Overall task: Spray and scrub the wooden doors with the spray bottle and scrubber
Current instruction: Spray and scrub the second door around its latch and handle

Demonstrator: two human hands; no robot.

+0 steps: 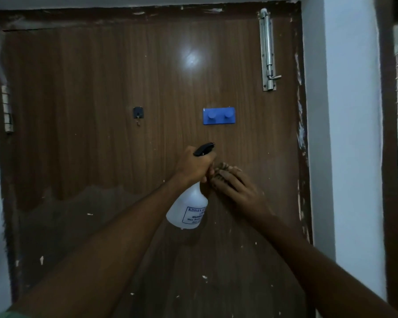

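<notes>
Here, a wooden door [101, 88] fills the view, with a small black hook [138, 112] left of centre. The left hand [194, 166] curls its fingers round the neck of a white spray bottle [189, 210], its black nozzle aimed at the door. Just beside it, the right hand [237, 191] presses a brownish scrubber [223, 168] flat against the wood. Above sits a blue two-peg hanger [219, 115]; farther right, a metal bolt latch [268, 51].

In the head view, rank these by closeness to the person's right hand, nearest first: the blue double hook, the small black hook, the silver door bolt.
From the right hand, which presses the scrubber on the door:
1. Blue double hook, directly above the hand.
2. Small black hook, up and to the left.
3. Silver door bolt, high at the door's upper right.
</notes>
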